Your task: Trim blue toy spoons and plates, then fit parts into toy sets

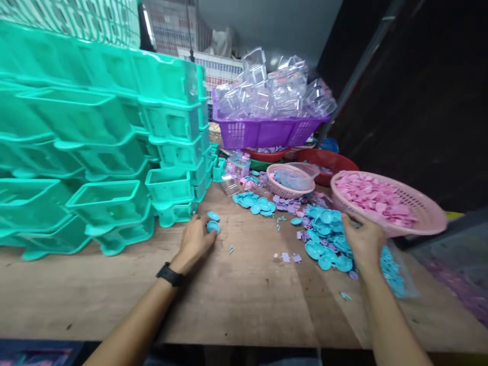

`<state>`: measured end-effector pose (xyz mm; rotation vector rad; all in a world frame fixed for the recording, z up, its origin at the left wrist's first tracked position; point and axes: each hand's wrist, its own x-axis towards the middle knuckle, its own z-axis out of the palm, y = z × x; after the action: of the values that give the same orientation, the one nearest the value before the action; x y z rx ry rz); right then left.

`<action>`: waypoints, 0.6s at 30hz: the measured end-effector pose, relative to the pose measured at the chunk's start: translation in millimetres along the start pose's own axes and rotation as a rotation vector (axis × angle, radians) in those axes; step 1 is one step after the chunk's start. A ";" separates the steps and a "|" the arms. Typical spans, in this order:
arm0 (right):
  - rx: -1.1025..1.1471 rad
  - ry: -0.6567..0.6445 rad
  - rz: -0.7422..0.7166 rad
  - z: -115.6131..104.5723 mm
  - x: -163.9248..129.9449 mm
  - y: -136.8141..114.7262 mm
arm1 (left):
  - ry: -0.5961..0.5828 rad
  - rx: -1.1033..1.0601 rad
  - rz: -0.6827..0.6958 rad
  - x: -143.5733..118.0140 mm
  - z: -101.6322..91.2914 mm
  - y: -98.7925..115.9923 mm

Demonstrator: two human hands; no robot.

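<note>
My left hand (195, 241), a black watch on its wrist, rests on the wooden table (236, 300) with its fingertips on a small blue plastic disc (212, 226); another blue disc (213, 216) lies just beyond. My right hand (363, 240) reaches into a heap of blue plastic discs (328, 239) beside the rim of a pink basket (427, 216) of pink pieces; whether it grips anything is hidden by its fingers. A second cluster of blue discs (254, 202) lies further back.
Stacked teal plastic trays (95, 147) wall off the left side. A purple crate (267, 131) of clear plastic shells stands at the back, with red bowls (328, 161) and a small pink basket (285, 182) before it. Small purple pieces (290, 257) lie scattered mid-table.
</note>
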<state>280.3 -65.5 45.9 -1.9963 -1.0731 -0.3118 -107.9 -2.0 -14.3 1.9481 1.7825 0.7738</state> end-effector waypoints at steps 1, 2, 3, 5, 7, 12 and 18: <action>0.014 0.004 -0.007 1.1 -5.9 0.0 | -0.001 -0.023 0.003 -4.2 -1.2 2.4; 0.038 -0.003 -0.021 3.6 -16.3 -2.2 | 0.006 -0.054 -0.004 -9.1 -2.3 4.6; 0.079 -0.036 -0.046 7.5 -30.5 -6.7 | 0.019 -0.083 -0.020 -14.5 -3.2 6.2; 0.206 -0.195 -0.130 18.9 -67.5 -22.8 | 0.064 -0.187 -0.055 -26.0 -4.5 7.5; 0.336 -0.433 -0.236 33.5 -108.5 -46.3 | 0.109 -0.376 -0.084 -39.1 -5.5 6.9; 0.250 -0.744 -0.412 70.9 -168.9 -104.4 | 0.099 -0.813 -0.242 -72.5 -8.6 7.4; 0.193 -0.808 -0.448 87.6 -165.2 -129.4 | 0.104 -1.044 -0.392 -89.0 -12.0 14.0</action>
<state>65.6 -55.8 -28.6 -1.7026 -1.9721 0.4056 -108.1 -92.7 -8.5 0.8620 1.2918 1.3060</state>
